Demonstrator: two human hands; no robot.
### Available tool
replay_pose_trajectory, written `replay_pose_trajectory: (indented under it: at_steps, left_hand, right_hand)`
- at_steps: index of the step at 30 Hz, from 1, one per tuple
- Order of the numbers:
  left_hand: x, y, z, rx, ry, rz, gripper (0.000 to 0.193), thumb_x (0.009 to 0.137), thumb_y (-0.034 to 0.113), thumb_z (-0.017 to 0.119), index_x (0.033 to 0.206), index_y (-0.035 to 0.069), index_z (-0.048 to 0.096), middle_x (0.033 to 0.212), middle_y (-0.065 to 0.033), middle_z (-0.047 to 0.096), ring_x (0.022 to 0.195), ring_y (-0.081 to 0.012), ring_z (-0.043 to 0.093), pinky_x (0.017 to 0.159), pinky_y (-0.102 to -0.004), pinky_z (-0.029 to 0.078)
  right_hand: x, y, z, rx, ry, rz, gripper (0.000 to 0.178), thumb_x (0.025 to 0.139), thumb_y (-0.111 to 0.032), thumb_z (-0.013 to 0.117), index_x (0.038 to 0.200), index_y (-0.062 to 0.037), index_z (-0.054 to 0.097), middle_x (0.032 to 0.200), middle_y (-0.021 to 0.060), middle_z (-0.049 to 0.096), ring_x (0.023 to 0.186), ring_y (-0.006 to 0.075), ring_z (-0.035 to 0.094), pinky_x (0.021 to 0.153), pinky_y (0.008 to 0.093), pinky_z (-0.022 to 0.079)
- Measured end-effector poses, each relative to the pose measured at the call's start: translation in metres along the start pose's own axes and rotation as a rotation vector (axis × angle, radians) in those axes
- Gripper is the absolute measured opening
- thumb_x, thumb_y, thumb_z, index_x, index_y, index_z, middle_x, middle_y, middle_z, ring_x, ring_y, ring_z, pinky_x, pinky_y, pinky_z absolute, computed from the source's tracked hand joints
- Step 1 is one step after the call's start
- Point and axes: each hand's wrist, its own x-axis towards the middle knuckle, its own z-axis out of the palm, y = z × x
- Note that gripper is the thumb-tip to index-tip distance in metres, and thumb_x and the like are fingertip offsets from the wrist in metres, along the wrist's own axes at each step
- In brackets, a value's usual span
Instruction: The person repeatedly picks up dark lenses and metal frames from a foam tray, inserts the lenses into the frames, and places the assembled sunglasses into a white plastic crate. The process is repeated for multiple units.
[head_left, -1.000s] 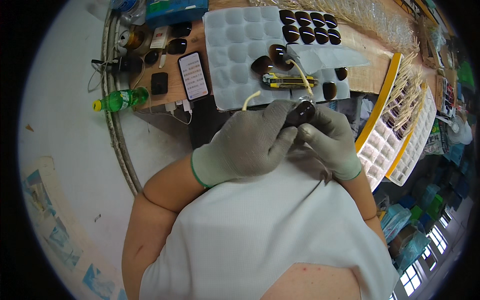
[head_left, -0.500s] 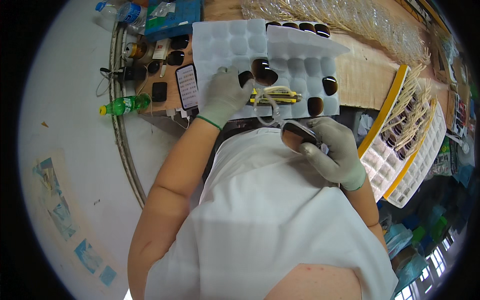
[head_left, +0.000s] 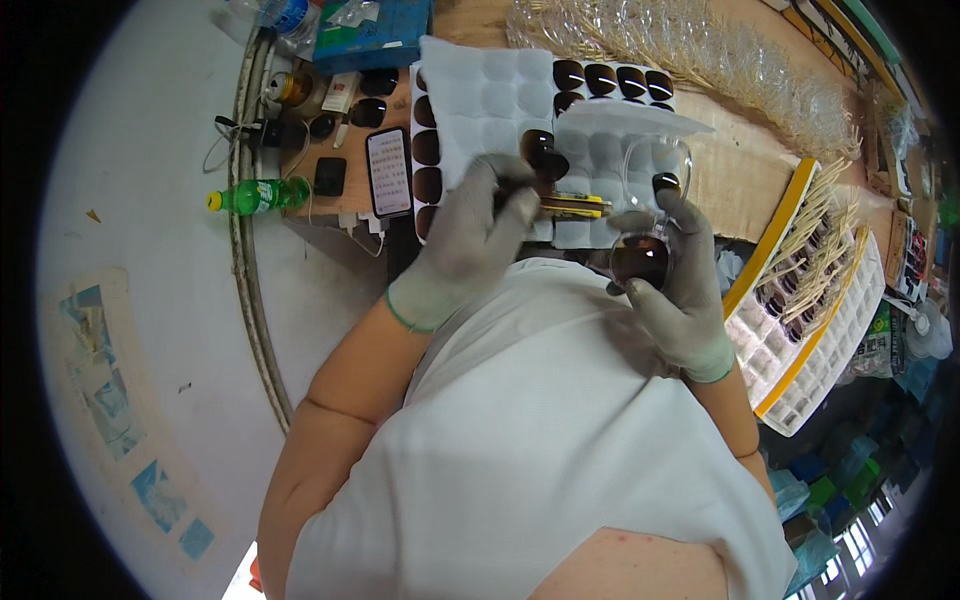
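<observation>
Two gloved hands: the left hand (head_left: 462,228) is above the padded sheet (head_left: 490,95), and the right hand (head_left: 688,295) is near the front edge of the table; they are well apart.
Left grip: the thumb and the fingers curl together and pinch a dark lens (head_left: 512,195); because of the blur, I cannot tell how firm the pinch is.
Right grip: the thumb is in front and the fingers are around the upper and far side, pinching a clear glasses frame (head_left: 627,168) at its lower rim.
Frame position: it is raised before the person's body, turned on its side; the lower rim carries a brown lens (head_left: 640,258), while the upper rim seems to have none.
Frame handling: it is probably light, thin and a little springy; the bridge or the outer corner should be a good place to hold, since pressing on one open rim could bend it.
Lens handling: it looks smooth and hard, so it may be slippery and easy to scratch; better to take it by the edge, with the glove cloth as a cushion.
Loose lenses: a small overlapping group (head_left: 538,145) lies just beside the left fingers.
Yellow cutter: the knife (head_left: 578,205) lies on the sheet, between the two hands.
Phone side: a lit phone (head_left: 388,172) and a green bottle (head_left: 258,196) are at the left.
Yellow-edged trays: they stand slanted (head_left: 768,240) at the right, with pale thin pieces (head_left: 812,235) across them.
</observation>
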Motion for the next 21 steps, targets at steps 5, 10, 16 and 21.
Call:
replay_pose_trajectory:
  at_steps: [5,10,16,21]
  left_hand:
    - [-0.016,0.03,0.006,-0.249,-0.114,0.084,0.043,0.091,0.009,0.074,0.122,0.002,0.046,0.101,-0.008,0.061,0.087,-0.0105,0.062,0.074,-0.0276,0.054]
    - [-0.032,0.027,-0.015,-0.286,-0.127,0.06,0.041,0.089,0.014,0.078,0.117,0.003,0.05,0.097,-0.0064,0.063,0.081,-0.0106,0.061,0.069,-0.0264,0.052]
    - [-0.039,0.032,-0.045,-0.703,-0.435,-0.278,0.047,0.093,0.034,0.074,0.123,0.003,0.054,0.102,-0.0082,0.067,0.077,-0.0109,0.062,0.064,-0.0243,0.05]
    - [-0.04,0.024,-0.057,-0.639,-0.494,-0.194,0.03,0.1,0.022,0.066,0.121,0.0,0.066,0.105,-0.0035,0.067,0.092,-0.0082,0.061,0.079,-0.0242,0.052]
  right_hand:
    - [0.009,0.002,0.03,-0.091,-0.123,0.083,0.048,0.092,0.0,0.054,0.138,0.0032,0.042,0.108,0.0112,0.065,0.095,0.0133,0.065,0.085,0.0292,0.054]
    - [0.009,0.0,0.05,-0.041,-0.116,0.042,0.031,0.097,-0.01,0.063,0.124,0.0038,0.055,0.103,0.0082,0.069,0.094,0.0118,0.066,0.085,0.0286,0.055]
    - [-0.006,0.001,0.069,0.118,-0.127,0.044,0.02,0.097,-0.009,0.06,0.111,0.0049,0.064,0.097,0.0082,0.072,0.084,0.0106,0.068,0.076,0.0274,0.056]
    - [-0.008,0.003,0.071,0.032,-0.197,0.081,0.025,0.097,-0.015,0.059,0.112,0.0029,0.069,0.092,0.0082,0.072,0.082,0.0103,0.065,0.076,0.0263,0.053]
